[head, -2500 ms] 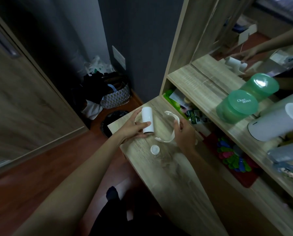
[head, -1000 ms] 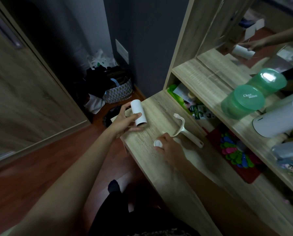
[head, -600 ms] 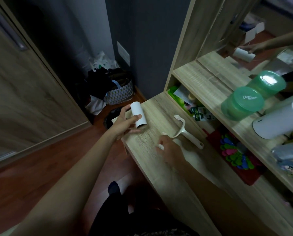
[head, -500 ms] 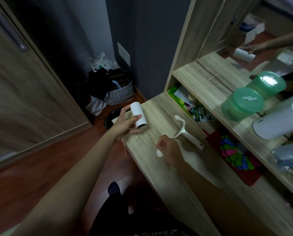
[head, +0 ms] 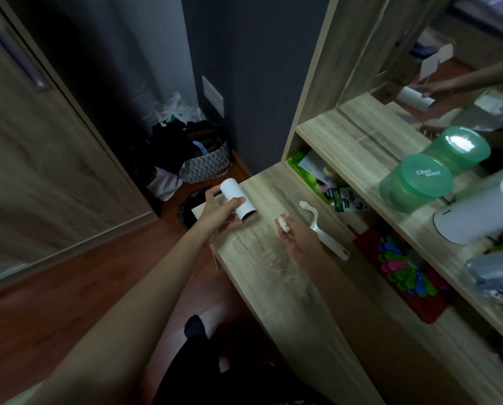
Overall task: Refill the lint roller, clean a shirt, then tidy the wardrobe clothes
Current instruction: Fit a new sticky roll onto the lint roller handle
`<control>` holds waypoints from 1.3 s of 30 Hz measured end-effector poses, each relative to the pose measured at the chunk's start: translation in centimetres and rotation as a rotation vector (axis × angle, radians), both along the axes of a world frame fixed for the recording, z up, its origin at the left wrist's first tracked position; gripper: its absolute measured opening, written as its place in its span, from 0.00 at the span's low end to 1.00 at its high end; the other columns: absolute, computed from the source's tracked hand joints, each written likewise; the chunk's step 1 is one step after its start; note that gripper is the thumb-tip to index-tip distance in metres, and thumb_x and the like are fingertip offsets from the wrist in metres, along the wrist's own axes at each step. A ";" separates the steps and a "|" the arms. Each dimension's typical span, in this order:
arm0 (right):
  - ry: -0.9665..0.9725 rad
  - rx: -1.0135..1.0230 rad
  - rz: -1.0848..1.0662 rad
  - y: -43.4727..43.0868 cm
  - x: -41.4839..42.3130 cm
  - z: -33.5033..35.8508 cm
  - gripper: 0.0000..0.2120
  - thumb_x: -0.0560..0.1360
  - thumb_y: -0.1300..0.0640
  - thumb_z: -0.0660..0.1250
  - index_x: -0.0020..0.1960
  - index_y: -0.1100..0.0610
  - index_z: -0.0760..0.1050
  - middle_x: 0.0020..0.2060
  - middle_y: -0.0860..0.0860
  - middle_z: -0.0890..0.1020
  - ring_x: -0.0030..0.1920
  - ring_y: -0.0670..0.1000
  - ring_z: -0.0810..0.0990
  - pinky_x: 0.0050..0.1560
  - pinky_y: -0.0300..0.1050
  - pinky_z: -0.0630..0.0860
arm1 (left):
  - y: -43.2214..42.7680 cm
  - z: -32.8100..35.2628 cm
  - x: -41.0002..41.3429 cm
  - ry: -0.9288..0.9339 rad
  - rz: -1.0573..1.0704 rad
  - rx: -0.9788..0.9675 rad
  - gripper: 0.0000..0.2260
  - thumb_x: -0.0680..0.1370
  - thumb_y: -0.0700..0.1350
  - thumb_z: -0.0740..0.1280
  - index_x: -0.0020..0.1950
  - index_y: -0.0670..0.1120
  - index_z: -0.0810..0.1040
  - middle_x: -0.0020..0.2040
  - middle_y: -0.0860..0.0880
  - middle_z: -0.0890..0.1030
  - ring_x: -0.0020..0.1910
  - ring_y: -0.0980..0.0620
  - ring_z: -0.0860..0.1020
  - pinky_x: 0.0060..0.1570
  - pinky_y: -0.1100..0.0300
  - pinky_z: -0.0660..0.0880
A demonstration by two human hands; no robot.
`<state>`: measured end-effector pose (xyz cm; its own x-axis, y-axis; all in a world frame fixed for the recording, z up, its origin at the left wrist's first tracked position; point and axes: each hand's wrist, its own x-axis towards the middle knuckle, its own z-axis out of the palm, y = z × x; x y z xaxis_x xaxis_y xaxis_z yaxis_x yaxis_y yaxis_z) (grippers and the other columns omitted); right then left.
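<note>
My left hand [head: 218, 215] grips a white lint roll refill [head: 238, 199] just above the far end of the wooden desk top [head: 276, 276], its open end facing me. My right hand [head: 298, 238] pinches a small white end cap [head: 283, 223] at its fingertips, lifted off the desk, a little right of the roll. The white lint roller handle [head: 323, 231] lies flat on the desk behind my right hand, its curved frame pointing away from me.
Shelves to the right hold green lidded tubs [head: 416, 182], a white container [head: 478, 213] and coloured clips [head: 405, 267]. A mirror [head: 449, 68] reflects my arm. On the floor to the left sit a patterned basket of clothes [head: 203, 162] and a wooden wardrobe door [head: 40, 159].
My right hand set the handle down on the desk, picked up the small white cap and raised it. My left hand tilted the roll and moved it slightly left.
</note>
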<state>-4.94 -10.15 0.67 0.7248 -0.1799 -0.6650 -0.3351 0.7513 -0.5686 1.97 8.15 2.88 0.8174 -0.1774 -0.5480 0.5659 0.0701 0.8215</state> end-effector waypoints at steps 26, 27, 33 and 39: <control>-0.035 -0.263 0.140 -0.3 1.4 2.6 0.07 0.80 0.62 0.58 0.53 0.60 0.73 0.41 0.57 0.79 0.27 0.45 0.74 0.29 0.37 0.69 | -3.0 -0.6 0.9 0.091 0.207 -0.192 0.33 0.72 0.48 0.75 0.71 0.40 0.64 0.60 0.38 0.78 0.46 0.47 0.84 0.37 0.56 0.81; -0.008 -0.252 0.133 -0.2 1.7 2.7 0.08 0.80 0.62 0.57 0.54 0.61 0.74 0.41 0.57 0.79 0.25 0.44 0.72 0.26 0.36 0.67 | -3.1 -0.6 0.8 0.092 0.216 -0.198 0.33 0.72 0.48 0.75 0.71 0.40 0.64 0.60 0.38 0.78 0.46 0.47 0.84 0.38 0.56 0.81; -0.009 -0.091 0.126 -0.8 2.2 2.6 0.17 0.80 0.56 0.51 0.61 0.62 0.73 0.33 0.51 0.73 0.19 0.44 0.66 0.21 0.34 0.61 | -3.1 -0.6 0.8 0.080 0.239 -0.202 0.32 0.73 0.48 0.74 0.71 0.40 0.65 0.57 0.39 0.79 0.43 0.50 0.85 0.38 0.56 0.81; -0.091 0.002 0.129 -1.1 2.0 2.0 0.21 0.79 0.51 0.48 0.55 0.62 0.75 0.33 0.52 0.74 0.20 0.45 0.67 0.21 0.35 0.60 | -2.8 -0.2 0.6 0.096 0.258 -0.199 0.31 0.74 0.47 0.74 0.71 0.41 0.65 0.55 0.40 0.79 0.39 0.52 0.85 0.36 0.57 0.81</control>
<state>-2.97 -11.30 2.71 0.7990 -0.0802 -0.5960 -0.3765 0.7061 -0.5997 2.55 5.30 2.64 0.7956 -0.0825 -0.6002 0.5828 0.3750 0.7209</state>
